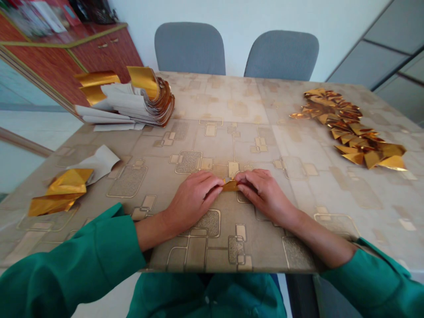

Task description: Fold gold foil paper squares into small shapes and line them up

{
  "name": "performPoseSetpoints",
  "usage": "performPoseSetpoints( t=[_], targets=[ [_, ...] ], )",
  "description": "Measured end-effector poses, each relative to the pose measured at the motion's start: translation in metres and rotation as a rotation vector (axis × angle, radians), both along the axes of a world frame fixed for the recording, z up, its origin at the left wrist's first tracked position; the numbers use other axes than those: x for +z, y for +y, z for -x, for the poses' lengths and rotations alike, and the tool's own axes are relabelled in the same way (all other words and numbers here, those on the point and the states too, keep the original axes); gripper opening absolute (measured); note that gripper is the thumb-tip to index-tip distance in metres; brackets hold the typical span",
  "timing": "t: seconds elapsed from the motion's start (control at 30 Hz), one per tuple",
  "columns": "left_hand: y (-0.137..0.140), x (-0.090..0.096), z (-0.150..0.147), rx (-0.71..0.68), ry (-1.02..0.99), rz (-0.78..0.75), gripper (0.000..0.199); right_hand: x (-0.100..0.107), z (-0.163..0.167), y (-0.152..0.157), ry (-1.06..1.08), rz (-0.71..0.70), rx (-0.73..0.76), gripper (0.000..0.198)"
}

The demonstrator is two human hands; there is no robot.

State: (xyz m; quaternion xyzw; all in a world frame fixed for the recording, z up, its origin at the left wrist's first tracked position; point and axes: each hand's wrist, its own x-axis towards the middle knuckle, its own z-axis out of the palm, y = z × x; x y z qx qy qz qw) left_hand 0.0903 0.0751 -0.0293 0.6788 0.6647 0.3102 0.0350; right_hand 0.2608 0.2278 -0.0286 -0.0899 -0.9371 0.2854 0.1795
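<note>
The left hand and right hand are pinched closed; well out beyond the right hand lie folded gold papers, left of the left hand, loose sheets; between both, the clamped gold piece could crease crookedly if tugged unevenly.

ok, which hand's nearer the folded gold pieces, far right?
Right. Right hand is left of the folded gold pieces and closer to the camera; left hand is farther left.

Gold paper, green sleeves, beige square-patterned tablecloth
</note>
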Motion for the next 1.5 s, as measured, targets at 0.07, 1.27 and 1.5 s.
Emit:
performPoseSetpoints(
  t=[0.07,1.27,1.5],
  targets=[
    [0.0,0.0,0.0,0.001,-0.004,0.01,0.014,0.0,0.001,0.0,0.0,0.012,-0.01,0.005],
    [0.004,0.006,0.01,-0.237,0.601,-0.01,0.032,-0.003,0.0,0.002,-0.073,-0.061,-0.2,0.006],
    [0.004,0.007,0.008,-0.256,0.672,0.019,0.028,0.003,0.001,-0.006,0.011,-0.459,-0.049,0.023]
  ],
)
